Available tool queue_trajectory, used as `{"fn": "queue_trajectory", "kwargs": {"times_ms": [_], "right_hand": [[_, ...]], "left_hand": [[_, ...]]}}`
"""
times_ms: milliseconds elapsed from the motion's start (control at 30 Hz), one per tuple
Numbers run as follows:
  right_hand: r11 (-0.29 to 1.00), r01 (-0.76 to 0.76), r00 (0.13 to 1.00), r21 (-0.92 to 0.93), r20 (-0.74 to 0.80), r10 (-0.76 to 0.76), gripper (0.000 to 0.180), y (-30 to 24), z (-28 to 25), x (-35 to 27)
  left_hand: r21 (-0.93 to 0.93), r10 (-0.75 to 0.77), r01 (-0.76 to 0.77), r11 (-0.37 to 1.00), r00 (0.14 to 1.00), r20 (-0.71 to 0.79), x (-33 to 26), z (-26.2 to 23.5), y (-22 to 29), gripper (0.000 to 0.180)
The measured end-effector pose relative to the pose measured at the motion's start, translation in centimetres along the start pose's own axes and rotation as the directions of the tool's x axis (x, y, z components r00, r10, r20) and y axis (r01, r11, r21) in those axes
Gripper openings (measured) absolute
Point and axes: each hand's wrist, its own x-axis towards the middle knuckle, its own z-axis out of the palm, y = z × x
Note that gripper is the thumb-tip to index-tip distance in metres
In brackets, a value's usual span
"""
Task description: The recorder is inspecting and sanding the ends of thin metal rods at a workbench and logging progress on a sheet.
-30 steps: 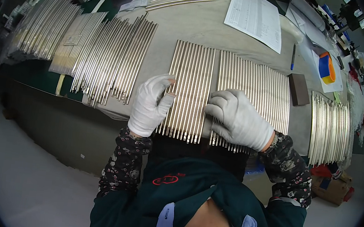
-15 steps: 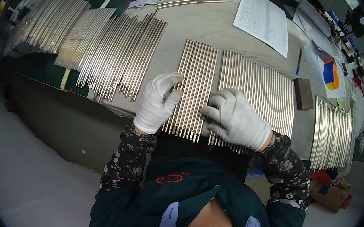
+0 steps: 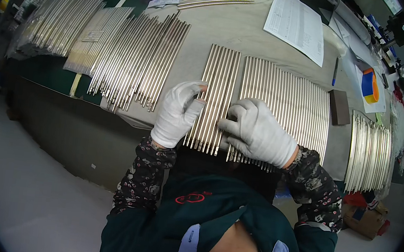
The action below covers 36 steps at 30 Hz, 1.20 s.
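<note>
Fingertips (image 3: pixel 201 92) of gloved left hand (image 3: pixel 177 114) pressing together, lying flat on left edge of narrow rod batch (image 3: pixel 215 97), centre of grey table mat (image 3: pixel 238 30). Right hand (image 3: pixel 257 131) resting fingers slightly spread across gap between narrow batch and wide rod row (image 3: pixel 289 106) on right. Printed sheet (image 3: pixel 297 23) lying far; loose rod pile (image 3: pixel 134 63) lying left.

Person's got plain white knit gloves on both the left hand (image 3: pixel 178 113) and right hand (image 3: pixel 259 132). Sleeves are dark with a small busy floral print, under a dark teal apron or vest with a little red logo and light blue straps.
</note>
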Motion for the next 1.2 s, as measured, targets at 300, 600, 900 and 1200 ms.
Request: {"fn": "queue_trajectory", "kwargs": {"times_ms": [300,600,900,1200], "right_hand": [[0.999,0.019,1.0,-0.025,-0.02,-0.02,0.038,-0.3,0.2,0.9],[0.996,0.092,0.979,-0.003,-0.182,-0.091,0.033,-0.2,0.8,1.3],[0.993,0.104,0.972,-0.061,-0.206,-0.115,0.026,-0.6,0.8,2.4],[0.998,0.044,0.994,-0.047,-0.094,-0.048,0.032,-0.8,1.0,2.7]], "left_hand": [[-0.009,0.002,-0.002,1.0,1.0,0.002,-0.1,0.0,-0.1,0.027],[-0.077,-0.002,-0.001,0.997,0.999,-0.046,0.1,0.2,0.4,0.022],[-0.119,-0.038,0.03,0.992,0.997,-0.072,-0.1,0.1,0.5,0.024],[-0.125,-0.095,0.096,0.987,0.995,0.015,0.0,0.4,0.4,0.031]]}}
